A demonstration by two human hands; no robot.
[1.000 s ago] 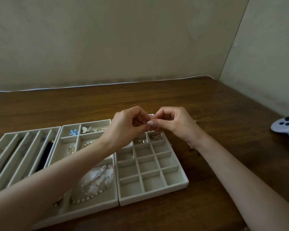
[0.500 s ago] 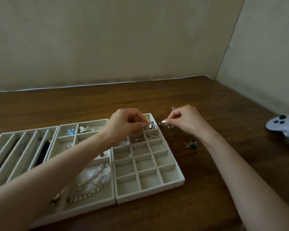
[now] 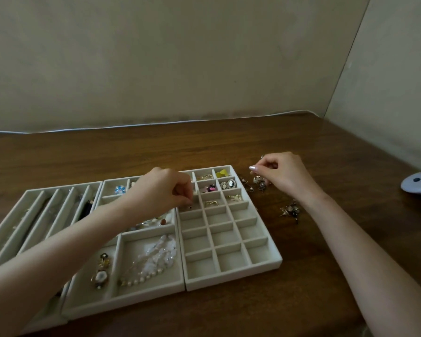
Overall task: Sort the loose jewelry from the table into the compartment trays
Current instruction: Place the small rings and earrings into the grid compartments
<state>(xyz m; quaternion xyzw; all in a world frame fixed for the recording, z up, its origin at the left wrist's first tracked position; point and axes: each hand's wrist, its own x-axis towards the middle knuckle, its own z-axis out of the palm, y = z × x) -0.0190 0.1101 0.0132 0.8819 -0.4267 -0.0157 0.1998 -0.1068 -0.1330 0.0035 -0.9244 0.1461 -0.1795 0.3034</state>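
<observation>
So the left hand (image 3: 164,190) was down over the grid tray (image 3: 236,276), fingers curled and pinching a small piece (image 3: 189,207), dark and too tiny to name. It hung right at the fingertips, over a cell in the tray's left column, a few rows down from the far edge. The cell was pretty much straight below, so I'd guess the drop only needed a let-go, no sideways reach. The cells nearer the person all looked unfilled.

The right hand (image 3: 283,175) hovered over the table (image 3: 301,276) just off the tray's right side. Its fingers were curled with thumb against forefinger, but honestly couldn't tell if anything was in there.

The loose pile (image 3: 258,184) lay just under and left of those fingertips, between the hand and the tray. A second cluster (image 3: 289,210) sat beside the right wrist, closer to the person. Both were way nearer the right hand, so it looked like the one to pick next.
</observation>
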